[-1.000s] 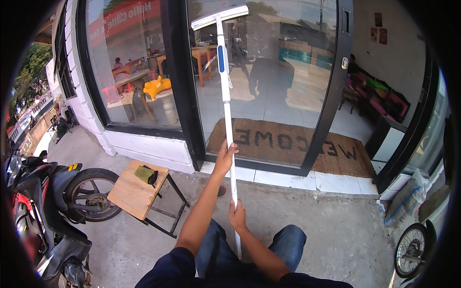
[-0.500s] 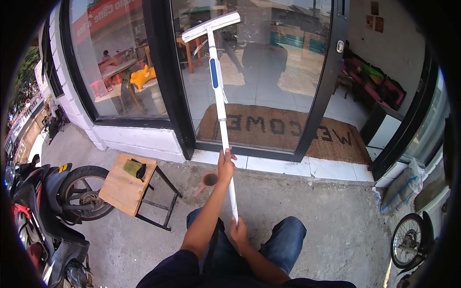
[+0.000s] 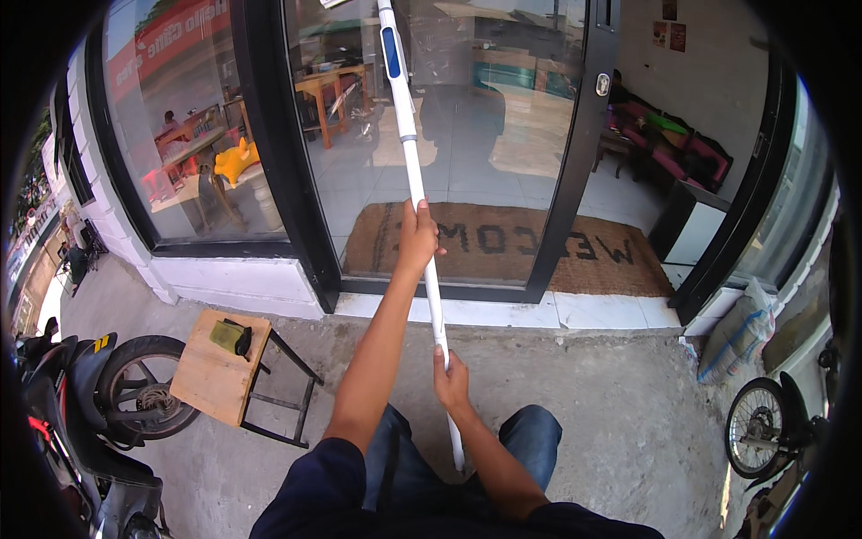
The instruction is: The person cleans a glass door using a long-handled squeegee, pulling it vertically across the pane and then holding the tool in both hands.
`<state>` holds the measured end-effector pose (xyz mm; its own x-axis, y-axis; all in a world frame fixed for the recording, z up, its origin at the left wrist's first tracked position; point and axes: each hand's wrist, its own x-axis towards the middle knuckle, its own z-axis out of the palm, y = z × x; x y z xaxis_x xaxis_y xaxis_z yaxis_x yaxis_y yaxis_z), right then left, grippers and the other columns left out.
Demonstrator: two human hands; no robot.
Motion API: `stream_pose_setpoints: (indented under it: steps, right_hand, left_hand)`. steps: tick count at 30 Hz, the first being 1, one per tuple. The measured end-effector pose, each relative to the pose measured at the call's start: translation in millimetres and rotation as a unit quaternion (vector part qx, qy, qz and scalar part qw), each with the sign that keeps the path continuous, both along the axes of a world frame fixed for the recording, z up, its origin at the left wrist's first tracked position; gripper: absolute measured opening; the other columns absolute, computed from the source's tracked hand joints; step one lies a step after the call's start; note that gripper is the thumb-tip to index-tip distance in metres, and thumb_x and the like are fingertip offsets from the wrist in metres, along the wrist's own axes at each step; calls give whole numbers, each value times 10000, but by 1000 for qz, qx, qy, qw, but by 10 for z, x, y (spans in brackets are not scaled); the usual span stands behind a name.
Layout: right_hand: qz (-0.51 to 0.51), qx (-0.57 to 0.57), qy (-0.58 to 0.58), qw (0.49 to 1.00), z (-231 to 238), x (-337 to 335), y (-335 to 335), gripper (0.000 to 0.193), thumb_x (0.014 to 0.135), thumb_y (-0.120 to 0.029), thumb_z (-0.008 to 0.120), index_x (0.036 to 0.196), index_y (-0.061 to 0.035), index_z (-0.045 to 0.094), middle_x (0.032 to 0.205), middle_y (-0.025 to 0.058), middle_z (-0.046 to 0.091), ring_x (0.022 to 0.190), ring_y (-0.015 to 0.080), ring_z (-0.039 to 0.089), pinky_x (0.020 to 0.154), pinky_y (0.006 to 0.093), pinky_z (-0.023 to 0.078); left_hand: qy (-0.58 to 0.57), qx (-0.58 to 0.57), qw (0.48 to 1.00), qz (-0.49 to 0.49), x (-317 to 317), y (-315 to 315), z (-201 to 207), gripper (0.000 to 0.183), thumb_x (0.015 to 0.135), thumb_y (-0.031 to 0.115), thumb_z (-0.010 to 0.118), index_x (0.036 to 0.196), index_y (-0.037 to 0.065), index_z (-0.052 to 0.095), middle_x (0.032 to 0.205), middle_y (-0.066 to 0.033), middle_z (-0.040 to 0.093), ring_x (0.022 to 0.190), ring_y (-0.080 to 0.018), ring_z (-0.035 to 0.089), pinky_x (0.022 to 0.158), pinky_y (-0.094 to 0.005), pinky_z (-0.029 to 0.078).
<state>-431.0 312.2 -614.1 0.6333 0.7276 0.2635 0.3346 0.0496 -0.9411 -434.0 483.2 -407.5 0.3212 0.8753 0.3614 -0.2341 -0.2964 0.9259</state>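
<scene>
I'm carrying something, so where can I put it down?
Bare concrete lies between the right knee and the wire-spoked wheel; the wooden stool's near half is free below the green item. Crowded: left, by the motorcycle, and between the knees, around the squeegee pole.

There are two hands [image 3: 418, 244], one pole [image 3: 414, 166], one wooden-topped stool [image 3: 212, 373], one doormat [image 3: 609, 259] and one sack [image 3: 738, 337].

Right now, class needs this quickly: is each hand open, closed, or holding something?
Left hand: closed, holding the pole at the higher grip.
Right hand: closed, holding the same pole lower down.
</scene>
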Motion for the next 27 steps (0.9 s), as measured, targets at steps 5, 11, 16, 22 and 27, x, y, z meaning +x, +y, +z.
stream_pose_setpoints:
  steps: [5, 11, 16, 22, 27]
  right_hand:
    - [9, -56, 72, 996, -596, -267, -355, 526, 992, -423, 494, 660, -15, 508, 528, 25, 432, 512, 95, 408, 462, 348, 329]
    - [-25, -87, 127, 988, -1197, -492, -794, 561, 990, -431, 492, 619, -10, 490, 521, 23, 428, 523, 96, 411, 465, 354, 338]
    - [-50, -94, 90, 990, -998, -335, -736, 572, 986, -445, 486, 656, 20, 532, 525, 67, 456, 547, 118, 434, 495, 379, 370]
    - [-1, 12, 124, 992, 164, -37, -202, 580, 1008, -473, 428, 582, -80, 460, 506, -26, 440, 458, 75, 398, 419, 290, 310]
    - [4, 15, 128, 992, 40, 160, -4, 597, 1007, -465, 438, 614, -18, 470, 519, 20, 434, 531, 102, 422, 477, 347, 348]
  left_hand:
    - [47, -10, 999, 0, -52, -295, -607, 440, 1032, 420, 336, 1275, 71, 450, 662, -14, 443, 486, -97, 460, 414, -271, 446]
    - [89, 7, 996, -2, 58, -722, -1229, 401, 1036, 398, 351, 1205, 56, 472, 651, -42, 480, 515, -137, 509, 427, -296, 406]
    - [89, 21, 996, 2, 185, -699, -935, 375, 1037, 395, 349, 1145, 51, 451, 664, -59, 501, 515, -158, 524, 443, -320, 421]
    - [66, 36, 997, -28, 425, -412, 242, 378, 1027, 390, 378, 1218, 74, 458, 661, -9, 435, 471, -90, 442, 408, -261, 441]
    - [96, 80, 992, -20, 569, -387, 362, 381, 1027, 405, 360, 1189, 73, 454, 671, -19, 439, 472, -105, 457, 412, -276, 449]
